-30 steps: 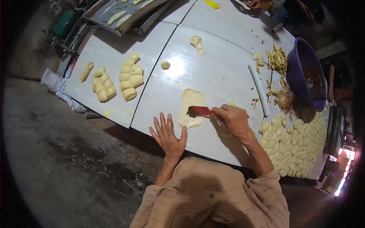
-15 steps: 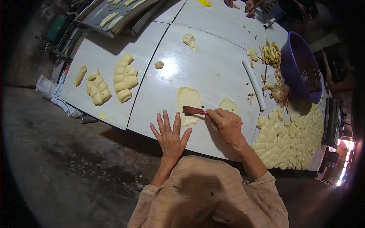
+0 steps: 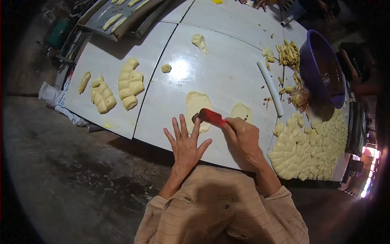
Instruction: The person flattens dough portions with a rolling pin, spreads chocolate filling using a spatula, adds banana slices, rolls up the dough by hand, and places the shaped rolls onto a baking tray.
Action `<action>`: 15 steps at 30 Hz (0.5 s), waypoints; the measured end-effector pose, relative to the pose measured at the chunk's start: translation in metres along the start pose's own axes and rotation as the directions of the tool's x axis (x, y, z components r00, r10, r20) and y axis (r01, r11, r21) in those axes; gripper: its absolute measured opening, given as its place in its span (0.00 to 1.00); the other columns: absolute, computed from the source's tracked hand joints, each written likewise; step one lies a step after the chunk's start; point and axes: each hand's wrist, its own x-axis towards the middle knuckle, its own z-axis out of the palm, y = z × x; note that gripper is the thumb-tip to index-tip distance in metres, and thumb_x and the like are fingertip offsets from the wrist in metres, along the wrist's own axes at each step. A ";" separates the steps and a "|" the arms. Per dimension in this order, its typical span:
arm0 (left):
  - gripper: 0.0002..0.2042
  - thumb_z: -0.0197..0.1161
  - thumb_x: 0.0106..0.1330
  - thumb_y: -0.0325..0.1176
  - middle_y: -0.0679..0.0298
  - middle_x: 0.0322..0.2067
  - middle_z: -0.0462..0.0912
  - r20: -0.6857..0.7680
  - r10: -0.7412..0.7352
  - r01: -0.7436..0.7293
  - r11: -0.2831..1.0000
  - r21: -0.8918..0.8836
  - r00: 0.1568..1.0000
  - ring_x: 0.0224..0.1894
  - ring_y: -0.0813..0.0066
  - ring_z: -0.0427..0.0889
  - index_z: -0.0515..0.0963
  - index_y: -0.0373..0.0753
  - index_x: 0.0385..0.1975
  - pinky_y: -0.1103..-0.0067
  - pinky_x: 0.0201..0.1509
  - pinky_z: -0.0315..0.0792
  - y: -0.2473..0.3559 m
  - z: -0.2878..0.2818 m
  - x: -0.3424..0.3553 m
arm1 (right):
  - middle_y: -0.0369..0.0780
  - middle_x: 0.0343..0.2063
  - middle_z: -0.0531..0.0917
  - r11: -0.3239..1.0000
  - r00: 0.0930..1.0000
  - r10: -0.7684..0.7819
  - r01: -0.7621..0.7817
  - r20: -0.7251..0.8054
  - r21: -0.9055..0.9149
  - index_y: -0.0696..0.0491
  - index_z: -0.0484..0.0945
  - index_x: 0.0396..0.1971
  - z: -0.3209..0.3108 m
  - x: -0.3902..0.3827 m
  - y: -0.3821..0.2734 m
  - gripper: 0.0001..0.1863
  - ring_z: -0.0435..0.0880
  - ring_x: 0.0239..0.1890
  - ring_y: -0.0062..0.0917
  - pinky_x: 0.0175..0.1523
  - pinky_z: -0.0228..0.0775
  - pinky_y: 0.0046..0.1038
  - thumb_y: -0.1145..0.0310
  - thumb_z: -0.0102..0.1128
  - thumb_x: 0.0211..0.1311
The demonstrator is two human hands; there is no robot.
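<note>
My right hand (image 3: 243, 140) grips a red spatula (image 3: 209, 116), its blade over a flattened oval of pale dough (image 3: 199, 100) on the white table (image 3: 211, 69). My left hand (image 3: 185, 144) has its fingers spread, with the index fingertip at a dark dab of filling (image 3: 195, 117) on that dough. A second flattened piece (image 3: 239, 112) with small dark bits lies to the right. Farther back are a small dough ball (image 3: 166, 68) and an irregular piece (image 3: 199, 42).
Portioned dough (image 3: 130, 83) lies left, a dense spread of pieces (image 3: 306, 150) right. A white rod (image 3: 270, 87), heaped small pieces (image 3: 290, 55) and a purple basin (image 3: 313, 85) are on the right. A metal tray (image 3: 97, 22) sits back left. Other people's hands (image 3: 260, 3) show at the far edge.
My left hand has reached slightly farther in, its index finger now at the filling. The spatula blade has turned. The table appears shifted slightly left and up as the view moved.
</note>
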 end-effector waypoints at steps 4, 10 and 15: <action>0.39 0.61 0.66 0.61 0.30 0.71 0.51 0.050 0.010 -0.011 1.000 0.015 0.999 0.75 0.23 0.43 0.63 0.47 0.73 0.27 0.67 0.36 -0.001 -0.007 -0.010 | 0.44 0.34 0.86 0.999 0.999 -0.032 0.032 0.000 -0.005 0.52 0.85 0.43 -0.002 -0.003 0.006 0.11 0.86 0.37 0.41 0.43 0.76 0.39 0.62 0.60 0.70; 0.38 0.62 0.66 0.61 0.41 0.76 0.43 0.079 0.033 -0.036 0.999 0.040 0.996 0.78 0.33 0.37 0.63 0.55 0.74 0.30 0.70 0.34 -0.012 -0.002 -0.024 | 0.44 0.36 0.87 0.992 1.000 0.009 -0.006 -0.025 0.128 0.53 0.85 0.43 0.005 0.000 0.007 0.11 0.86 0.37 0.40 0.42 0.77 0.36 0.62 0.61 0.69; 0.33 0.61 0.67 0.59 0.32 0.72 0.54 0.050 0.088 -0.089 0.996 0.011 0.995 0.74 0.25 0.48 0.69 0.52 0.70 0.30 0.69 0.38 -0.007 -0.007 -0.016 | 0.47 0.35 0.87 0.990 0.999 0.032 -0.037 0.036 0.138 0.55 0.86 0.43 -0.010 -0.002 0.016 0.13 0.86 0.37 0.44 0.43 0.76 0.38 0.62 0.60 0.69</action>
